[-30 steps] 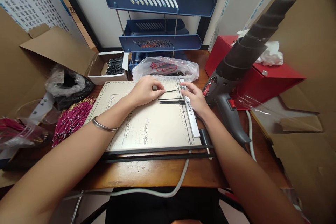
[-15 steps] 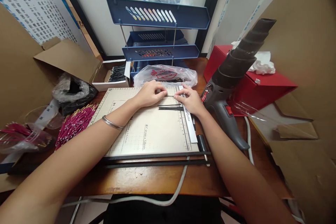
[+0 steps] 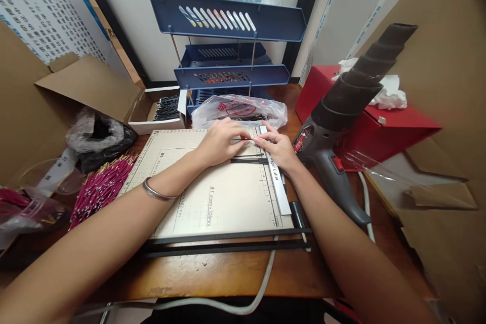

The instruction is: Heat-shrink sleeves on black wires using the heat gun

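Note:
Above a cream paper cutter my left hand pinches a thin dark strand between thumb and fingertips. My right hand is closed at the other end of the same strand, near the cutter's white guide strip. The two sets of fingertips almost meet. Just below the hands, several thin black strands lie side by side on the board, their right ends at the strip. Whether the strand is wire or tubing, I cannot tell.
A heat gun stands to the right beside a red box. Left lies a pile of magenta pieces with gold ends. Behind are a plastic bag, a blue rack and an open box of black strands. A grey cable crosses the front.
My left hand has moved right, closer to my right hand, with the gap between their fingertips narrowed. The view has shifted slightly. The row of black strands stays on the board.

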{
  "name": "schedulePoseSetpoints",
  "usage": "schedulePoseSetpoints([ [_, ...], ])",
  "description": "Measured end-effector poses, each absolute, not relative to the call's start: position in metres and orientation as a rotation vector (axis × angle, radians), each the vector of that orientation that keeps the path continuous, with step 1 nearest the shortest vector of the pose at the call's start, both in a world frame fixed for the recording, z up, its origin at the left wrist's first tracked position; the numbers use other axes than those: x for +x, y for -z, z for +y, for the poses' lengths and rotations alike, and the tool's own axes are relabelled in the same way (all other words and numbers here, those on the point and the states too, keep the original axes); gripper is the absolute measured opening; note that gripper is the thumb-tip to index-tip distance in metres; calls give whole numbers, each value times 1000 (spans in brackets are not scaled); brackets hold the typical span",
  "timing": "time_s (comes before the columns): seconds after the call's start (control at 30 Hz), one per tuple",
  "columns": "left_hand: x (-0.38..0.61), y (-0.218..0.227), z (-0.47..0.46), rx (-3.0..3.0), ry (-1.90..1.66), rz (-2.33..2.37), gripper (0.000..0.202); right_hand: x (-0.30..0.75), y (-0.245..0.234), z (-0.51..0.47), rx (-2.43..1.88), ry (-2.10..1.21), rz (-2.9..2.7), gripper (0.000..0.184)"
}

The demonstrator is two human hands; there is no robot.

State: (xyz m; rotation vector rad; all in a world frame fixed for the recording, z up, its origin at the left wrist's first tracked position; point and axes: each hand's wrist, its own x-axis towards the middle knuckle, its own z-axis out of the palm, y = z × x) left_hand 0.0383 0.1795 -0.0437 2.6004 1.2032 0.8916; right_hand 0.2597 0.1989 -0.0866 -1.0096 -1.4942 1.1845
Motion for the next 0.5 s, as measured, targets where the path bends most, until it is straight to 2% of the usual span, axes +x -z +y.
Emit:
schedulePoseSetpoints([
  [0.27, 47, 46, 174, 2613, -823, 1331, 16, 262, 85, 198, -999, -1174, -1531, 49],
  [0.5, 46, 49, 176, 2539, -903, 1331, 15, 261, 86, 197, -987, -1166, -1525, 48],
])
